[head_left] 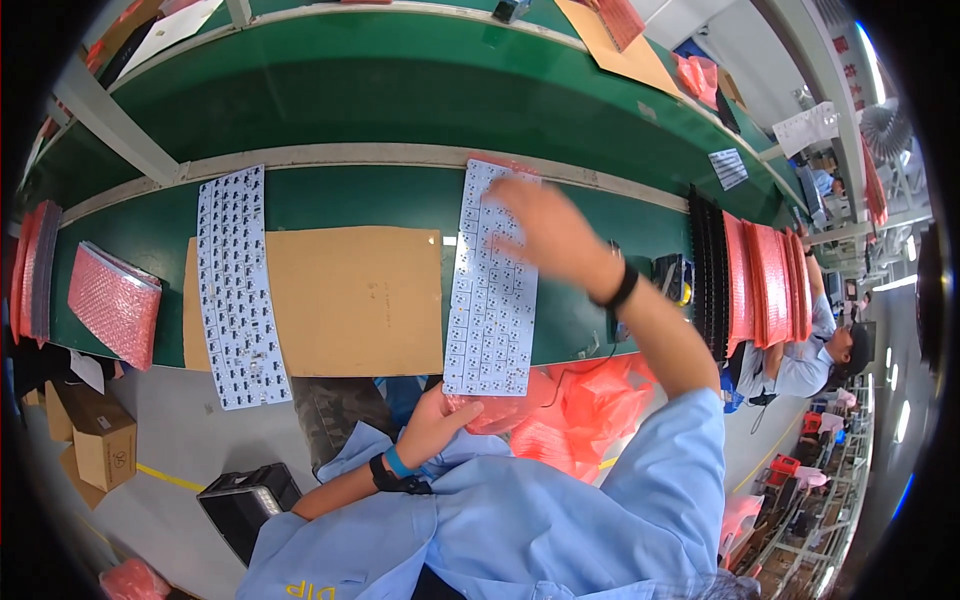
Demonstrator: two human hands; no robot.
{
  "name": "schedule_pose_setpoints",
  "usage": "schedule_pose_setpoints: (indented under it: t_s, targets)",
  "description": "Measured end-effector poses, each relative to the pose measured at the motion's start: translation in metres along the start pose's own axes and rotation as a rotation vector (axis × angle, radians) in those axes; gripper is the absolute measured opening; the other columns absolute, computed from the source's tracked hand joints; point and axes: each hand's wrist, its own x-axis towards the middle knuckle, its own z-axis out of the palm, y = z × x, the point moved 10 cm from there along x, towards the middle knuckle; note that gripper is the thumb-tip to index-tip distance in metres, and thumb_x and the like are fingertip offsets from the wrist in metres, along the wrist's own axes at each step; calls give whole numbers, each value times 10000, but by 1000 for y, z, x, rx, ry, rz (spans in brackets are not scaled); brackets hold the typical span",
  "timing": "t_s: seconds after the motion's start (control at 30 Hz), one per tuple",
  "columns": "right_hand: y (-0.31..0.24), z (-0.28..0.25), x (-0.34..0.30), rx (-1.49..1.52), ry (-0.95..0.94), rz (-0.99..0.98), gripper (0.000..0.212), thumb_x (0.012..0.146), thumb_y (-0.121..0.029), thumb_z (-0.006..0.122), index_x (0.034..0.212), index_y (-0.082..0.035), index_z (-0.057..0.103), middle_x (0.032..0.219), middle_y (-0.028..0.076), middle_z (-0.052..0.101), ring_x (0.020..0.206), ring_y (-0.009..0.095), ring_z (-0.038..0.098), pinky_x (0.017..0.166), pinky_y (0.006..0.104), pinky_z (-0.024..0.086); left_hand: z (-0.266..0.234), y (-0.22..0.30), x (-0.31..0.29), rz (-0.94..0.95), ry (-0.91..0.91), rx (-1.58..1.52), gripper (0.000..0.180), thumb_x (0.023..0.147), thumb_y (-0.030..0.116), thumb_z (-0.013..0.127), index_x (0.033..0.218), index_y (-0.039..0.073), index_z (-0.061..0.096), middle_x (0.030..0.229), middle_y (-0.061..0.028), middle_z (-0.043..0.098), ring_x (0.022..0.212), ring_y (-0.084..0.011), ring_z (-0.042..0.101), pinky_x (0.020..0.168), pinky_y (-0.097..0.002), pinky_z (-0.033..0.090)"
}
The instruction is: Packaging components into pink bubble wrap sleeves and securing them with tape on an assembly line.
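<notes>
A white keyboard circuit board (490,300) lies lengthwise in front of me, its near end reaching past the table edge, with pink bubble wrap (490,415) showing under that end. My left hand (440,425) is closed at its near left corner, thumb on the wrap; the other fingers are partly hidden. Over the board's far half hovers my right hand (555,235), somewhat blurred, thumb and fingers apart and nothing visible between them. To the left, a second keyboard circuit board (240,290) with many black parts rests partly on a brown cardboard sheet (350,300).
Pink bubble-wrap packs (115,300) stand at the left. Black racks (708,280) and a row of pink bubble-wrap sheets (765,280) line the right. Pink plastic (580,415) hangs below the table edge. A black crate (250,505) and cardboard box (100,440) sit lower left. Another person (800,365) works at far right.
</notes>
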Motion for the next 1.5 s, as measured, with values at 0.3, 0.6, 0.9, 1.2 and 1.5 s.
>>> schedule_pose_setpoints:
  t_s: [0.3,0.6,0.9,1.2,1.5]
  targets:
    - [-126,53,-109,-124,-314,-73,854,750,-259,889,1482,-85,485,1639,204,383,1482,387,434,1148,505,419,7,-19,-7,-163,-224,172,398,974,74,737,1348,-27,643,1272,-63,710,1122,-117,656,982,-315,546]
    - [-121,49,-106,-43,-375,-36,827,764,-222,877,1478,-88,483,1635,196,392,1495,380,414,1158,496,409,7,-25,-16,-256,-317,285,339,1002,118,724,1299,-36,667,1191,-49,736,1045,-105,665,936,-296,552]
    - [-6,-12,-40,261,-261,104,555,914,-222,761,1407,-38,587,1427,198,619,1304,377,604,1075,434,498,-1,-2,5,-116,-144,67,388,1084,175,605,1403,-46,599,1357,-72,674,1206,-116,610,1065,-305,480]
    - [123,25,42,90,-170,233,402,900,-287,753,1192,-22,680,1239,171,692,1120,343,671,974,421,538,-1,-4,15,-29,-50,24,410,1133,201,506,1448,-56,561,1410,-80,646,1266,-136,577,1117,-317,438]
    - [132,28,57,299,-444,439,391,883,-363,819,1090,-47,719,977,41,701,920,167,631,845,319,507,-1,-14,7,-9,-47,8,402,1133,188,501,1453,-47,560,1419,-67,634,1279,-133,561,1129,-313,425]
